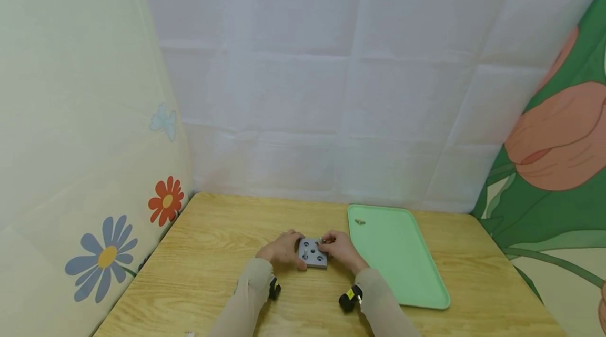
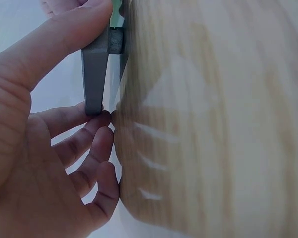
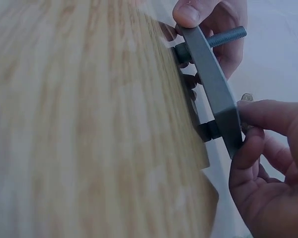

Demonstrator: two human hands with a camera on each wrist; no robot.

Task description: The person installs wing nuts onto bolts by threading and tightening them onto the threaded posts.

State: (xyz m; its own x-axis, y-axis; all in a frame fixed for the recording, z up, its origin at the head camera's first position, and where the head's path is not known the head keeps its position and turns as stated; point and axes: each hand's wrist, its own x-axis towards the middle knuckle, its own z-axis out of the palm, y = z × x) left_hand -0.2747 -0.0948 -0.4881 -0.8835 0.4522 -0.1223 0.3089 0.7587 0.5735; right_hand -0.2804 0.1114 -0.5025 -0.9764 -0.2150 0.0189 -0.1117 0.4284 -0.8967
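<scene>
A grey square metal plate (image 1: pixel 313 259) with several holes sits slightly raised above the wooden table, on bolt heads (image 2: pixel 116 39) under it. My left hand (image 1: pixel 282 249) grips its left side, thumb at the near edge and fingertips at the far one. One threaded bolt (image 3: pixel 228 36) stands up bare through the plate near the left hand. At the far right corner my right hand (image 1: pixel 342 247) pinches a small brass-coloured wing nut (image 3: pixel 247 97) between thumb and fingers. The fingers hide most of that nut and whatever is beneath it.
To the right lies a light green tray (image 1: pixel 402 258), its left rim close to the right hand. Brass-coloured wing nut hardware (image 1: pixel 360 222) lies in its far left corner. A white cloth (image 1: pixel 284 90) hangs behind the table. A small pale object (image 1: pixel 190 334) shows at the bottom edge.
</scene>
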